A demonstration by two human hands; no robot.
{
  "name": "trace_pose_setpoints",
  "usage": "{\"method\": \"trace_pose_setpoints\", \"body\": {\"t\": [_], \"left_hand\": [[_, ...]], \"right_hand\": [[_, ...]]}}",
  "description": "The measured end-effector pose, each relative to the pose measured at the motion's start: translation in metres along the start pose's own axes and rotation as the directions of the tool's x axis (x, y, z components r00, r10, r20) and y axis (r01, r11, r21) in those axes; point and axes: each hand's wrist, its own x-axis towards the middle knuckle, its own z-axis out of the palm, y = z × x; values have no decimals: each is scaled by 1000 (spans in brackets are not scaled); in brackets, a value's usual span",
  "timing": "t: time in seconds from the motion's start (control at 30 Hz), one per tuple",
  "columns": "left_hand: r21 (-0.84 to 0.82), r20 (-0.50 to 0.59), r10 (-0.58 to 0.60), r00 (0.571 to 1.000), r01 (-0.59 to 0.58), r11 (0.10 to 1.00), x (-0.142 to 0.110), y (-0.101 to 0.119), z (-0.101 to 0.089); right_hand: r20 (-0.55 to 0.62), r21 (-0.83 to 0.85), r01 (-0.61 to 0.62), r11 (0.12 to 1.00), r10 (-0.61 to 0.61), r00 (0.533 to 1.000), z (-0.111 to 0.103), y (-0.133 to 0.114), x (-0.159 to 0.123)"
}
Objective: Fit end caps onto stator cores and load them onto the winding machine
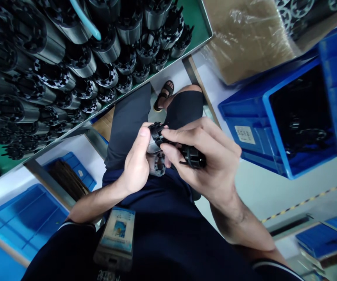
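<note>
My left hand [137,160] is closed around a grey metal cylinder [153,146] held over my lap. A black toothed plastic ring [156,132] sits at the cylinder's end, under my left thumb. My right hand [206,160] pinches that ring with thumb and forefinger and also grips a second black plastic part [193,156] in its palm. Both hands touch at the cylinder.
A green-topped workbench [194,23] at upper left carries several stacked grey cylinders with black toothed ends [77,70]. A blue bin [276,128] with black parts stands on the right. More blue bins [24,218] lie under the bench. A badge [117,234] hangs on my chest.
</note>
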Motion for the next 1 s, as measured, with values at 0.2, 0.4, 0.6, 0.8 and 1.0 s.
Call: {"method": "trace_pose_setpoints", "body": {"t": [0.2, 0.4, 0.6, 0.8, 1.0], "left_hand": [[131, 40, 84, 996, -88, 987, 4, 8, -7], [-35, 305, -88, 948, 104, 994, 5, 19, -7], [-101, 383, -44, 923, 89, 991, 3, 17, -8], [-17, 382, -62, 922, 74, 997, -1, 8, -8], [32, 314, -139, 939, 136, 990, -10, 11, -8]], "right_hand": [[173, 161, 0, 987, -28, 984, -16, -5, 4], [253, 113, -61, 992, 30, 967, -42, -13, 15], [184, -224, 303, 926, -265, 947, -51, -2, 28], [372, -246, 499, 831, -395, 840, -56, 10, 31], [285, -288, 523, 802, -449, 847, -46, 15, 20]]}}
